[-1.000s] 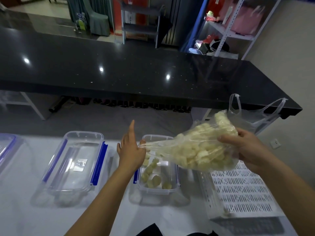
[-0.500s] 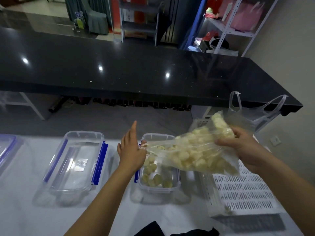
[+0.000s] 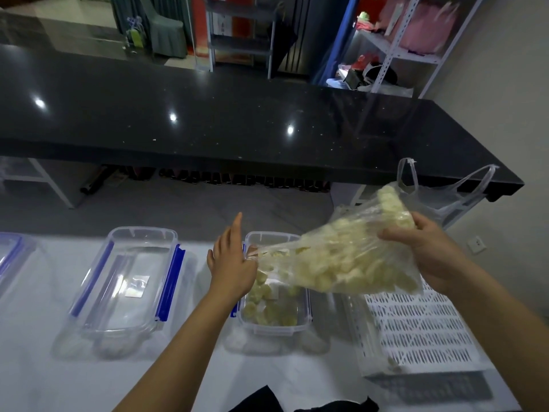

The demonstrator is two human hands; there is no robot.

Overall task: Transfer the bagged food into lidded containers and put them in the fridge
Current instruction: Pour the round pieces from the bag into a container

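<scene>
Head view, looking down at a white tabletop point(image 3: 44, 367). Nearest us, our two forearms reach forward. Our left hand point(image 3: 230, 261) pinches the open mouth of a clear plastic bag point(image 3: 341, 263), forefinger pointing away. Our right hand point(image 3: 427, 251) grips the bag's closed, fuller end, raised higher. The bag's long axis runs from upper right down to lower left, so its mouth tilts toward the small clear container point(image 3: 276, 316) directly beneath our left hand. Pale food chunks point(image 3: 267, 310) already lie in that container; most remain bagged. We judge that pouring depends on keeping the mouth over the container. To the left sits an empty container with blue clips point(image 3: 127, 286); to the right, a white slotted crate point(image 3: 416, 331). Farther off, a black counter point(image 3: 208, 123) spans the room.
</scene>
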